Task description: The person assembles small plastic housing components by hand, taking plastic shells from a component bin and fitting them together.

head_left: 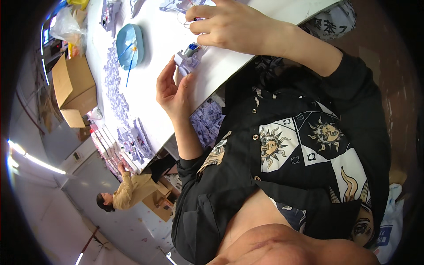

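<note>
My left hand (173, 92) holds a small pale grey-purple plastic part (187, 64) between thumb and fingers, low over the white table. A small motor-like piece (192, 49), blue and silver, sits on that part. Above and to the right, my right hand (234, 26) has its fingers curled in, with a thin wire (179, 18) looping beside the fingertips. Whatever lies between those fingertips is too small to make out. Just past them, another pale plastic assembly (174, 5) rests on the table, partly cut off by the picture's upper edge.
A blue bowl (140, 46) with thin blue sticks stands on the white table (154, 33). Several small purple parts (115, 84) lie in a long pile along the table, with larger pieces (134, 141) at its end. Beyond are a cardboard box (77, 86) and a person (132, 190) in tan.
</note>
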Demonstrator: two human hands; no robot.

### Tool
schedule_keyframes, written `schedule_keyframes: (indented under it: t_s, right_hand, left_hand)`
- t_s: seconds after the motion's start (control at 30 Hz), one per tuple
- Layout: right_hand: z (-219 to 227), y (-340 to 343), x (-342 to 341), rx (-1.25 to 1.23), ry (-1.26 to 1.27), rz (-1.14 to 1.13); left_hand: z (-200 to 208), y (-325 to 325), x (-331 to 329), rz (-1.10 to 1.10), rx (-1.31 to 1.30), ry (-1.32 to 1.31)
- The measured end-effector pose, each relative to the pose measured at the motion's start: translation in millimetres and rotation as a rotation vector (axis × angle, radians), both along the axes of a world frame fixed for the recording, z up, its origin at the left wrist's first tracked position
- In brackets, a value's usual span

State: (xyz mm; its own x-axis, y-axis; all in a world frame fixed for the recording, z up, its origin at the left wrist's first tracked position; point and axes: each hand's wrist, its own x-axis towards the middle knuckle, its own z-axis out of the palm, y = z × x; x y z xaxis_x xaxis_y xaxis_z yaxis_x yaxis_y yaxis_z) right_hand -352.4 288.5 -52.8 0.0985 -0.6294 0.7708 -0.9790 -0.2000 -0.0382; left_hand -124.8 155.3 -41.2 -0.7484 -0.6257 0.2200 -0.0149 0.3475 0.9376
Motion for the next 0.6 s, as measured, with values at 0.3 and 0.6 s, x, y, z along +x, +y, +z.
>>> schedule_keyframes:
  t_s: [0.3, 0.6]
  right_hand:
    - [1.1, 1.1, 0.8, 0.034, -0.031, 0.039]
    - [0.0, 0.4, 2.7, 0.003, -0.014, 0.009]
  left_hand:
    - [2.3, 4.3, -4.8, -0.017, -0.069, -0.047]
    - [2.1, 5.4, -8.1, -0.014, -0.113, -0.049]
